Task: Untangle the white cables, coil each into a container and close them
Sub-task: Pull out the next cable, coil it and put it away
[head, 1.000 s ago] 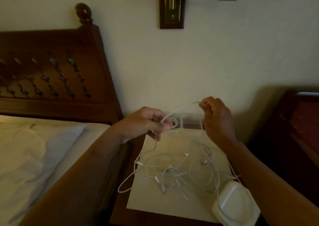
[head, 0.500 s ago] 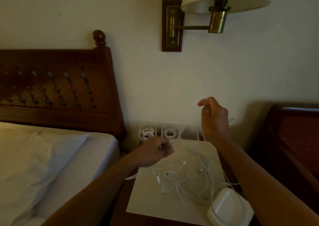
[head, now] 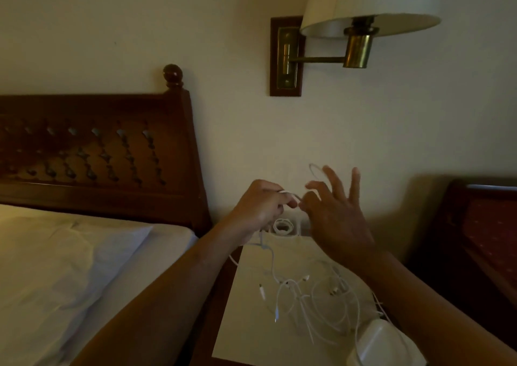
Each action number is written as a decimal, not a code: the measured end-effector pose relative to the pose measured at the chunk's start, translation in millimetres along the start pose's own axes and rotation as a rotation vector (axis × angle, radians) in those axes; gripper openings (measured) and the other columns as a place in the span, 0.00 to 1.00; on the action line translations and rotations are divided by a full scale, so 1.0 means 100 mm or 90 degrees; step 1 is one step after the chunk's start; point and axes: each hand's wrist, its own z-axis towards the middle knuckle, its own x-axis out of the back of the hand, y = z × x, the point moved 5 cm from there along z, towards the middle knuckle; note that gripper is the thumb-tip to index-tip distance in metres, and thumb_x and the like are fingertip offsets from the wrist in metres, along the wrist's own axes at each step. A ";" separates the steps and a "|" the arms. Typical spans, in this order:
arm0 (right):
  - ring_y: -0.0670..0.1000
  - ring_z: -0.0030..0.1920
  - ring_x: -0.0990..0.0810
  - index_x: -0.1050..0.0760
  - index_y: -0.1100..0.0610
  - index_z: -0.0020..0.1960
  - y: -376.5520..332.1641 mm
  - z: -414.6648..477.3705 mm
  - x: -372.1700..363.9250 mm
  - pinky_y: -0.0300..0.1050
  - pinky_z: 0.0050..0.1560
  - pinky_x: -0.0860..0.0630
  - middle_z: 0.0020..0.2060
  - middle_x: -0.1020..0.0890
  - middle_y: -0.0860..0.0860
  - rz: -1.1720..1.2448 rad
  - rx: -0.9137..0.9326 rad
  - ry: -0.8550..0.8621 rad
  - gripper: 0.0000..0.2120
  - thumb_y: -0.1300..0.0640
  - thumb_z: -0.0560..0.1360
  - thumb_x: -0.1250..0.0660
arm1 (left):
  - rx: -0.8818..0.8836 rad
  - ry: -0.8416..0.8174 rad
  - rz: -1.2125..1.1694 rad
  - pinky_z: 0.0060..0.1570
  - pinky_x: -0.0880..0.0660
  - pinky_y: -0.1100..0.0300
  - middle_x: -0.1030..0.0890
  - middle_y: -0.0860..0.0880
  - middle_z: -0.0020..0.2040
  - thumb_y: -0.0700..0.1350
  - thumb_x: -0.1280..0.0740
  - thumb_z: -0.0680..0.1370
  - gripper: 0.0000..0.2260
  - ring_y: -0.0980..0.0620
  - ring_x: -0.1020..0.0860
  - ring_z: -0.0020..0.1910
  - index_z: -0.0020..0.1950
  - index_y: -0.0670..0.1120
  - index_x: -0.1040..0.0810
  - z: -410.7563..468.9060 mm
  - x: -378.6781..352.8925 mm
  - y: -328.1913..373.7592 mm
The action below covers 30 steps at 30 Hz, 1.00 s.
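Cable (head: 291,194) is up in the air over the back edge of the nightstand (head: 207,337), held btwn both hands. L hand (head: 260,206) is clenched round it, fingers curled, w/ the rest of the cable dropping from under the fist to the white sheet (head: 246,337) that covers the nightstand top. R hand (head: 338,217) is just beside the L: three fingers spread straight, thumb & forefinger bent toward the cable, a small loop standing above the forefinger. Can't tell if it's really pinching.

Tangle (head: 302,298) of other white cables lies mid-sheet, plugs sticking out several ways, one strand running toward the front R corner. Closed white box (head: 383,346) sits at that front R corner, partly off the sheet. At the back edge, a clear box (head: 283,226) w/ a coiled cable inside, partly hidden behind the hands.

Bed w/ pillow (head: 70,267) & dark wood headboard (head: 98,156) to the L; wall lamp (head: 363,16) above.
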 end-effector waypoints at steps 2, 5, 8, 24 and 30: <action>0.63 0.80 0.42 0.20 0.51 0.54 0.16 0.01 0.01 0.79 0.72 0.59 0.64 0.21 0.54 0.004 -0.063 -0.001 0.14 0.60 0.76 0.42 | -0.035 -0.108 -0.020 0.27 0.32 0.59 0.27 0.45 0.29 0.45 0.32 0.81 0.08 0.50 0.31 0.25 0.47 0.42 0.15 -0.06 -0.01 -0.04; 0.62 0.80 0.45 0.22 0.48 0.50 0.42 0.04 -0.03 0.79 0.73 0.61 0.67 0.23 0.51 0.058 -0.189 -0.010 0.11 0.62 0.75 0.37 | -0.044 -0.188 0.160 0.44 0.23 0.57 0.17 0.45 0.38 0.43 0.31 0.82 0.07 0.50 0.18 0.38 0.53 0.39 0.17 -0.21 -0.02 -0.33; 0.67 0.80 0.62 0.23 0.46 0.59 0.46 0.03 -0.23 0.80 0.71 0.65 0.80 0.41 0.53 0.064 -0.220 -0.114 0.12 0.55 0.78 0.37 | -0.038 -0.083 0.130 0.49 0.22 0.48 0.16 0.41 0.38 0.40 0.37 0.85 0.10 0.43 0.17 0.41 0.54 0.36 0.18 -0.21 0.11 -0.50; 0.39 0.49 0.23 0.19 0.47 0.53 -0.52 -0.41 -0.96 0.41 0.53 0.25 0.47 0.20 0.38 0.579 -0.183 -0.124 0.04 0.52 0.79 0.31 | 0.116 -0.016 -0.366 0.28 0.43 0.60 0.32 0.49 0.30 0.37 0.46 0.87 0.14 0.55 0.41 0.26 0.63 0.34 0.23 -0.03 0.01 -0.21; 0.44 0.27 0.30 0.27 0.52 0.30 -0.20 -0.29 -1.07 0.45 0.32 0.31 0.26 0.25 0.47 0.583 -0.304 -0.058 0.18 0.64 0.76 0.34 | 0.218 -0.121 -0.351 0.21 0.45 0.65 0.35 0.51 0.30 0.38 0.46 0.87 0.14 0.58 0.42 0.24 0.61 0.35 0.23 -0.18 0.04 -0.30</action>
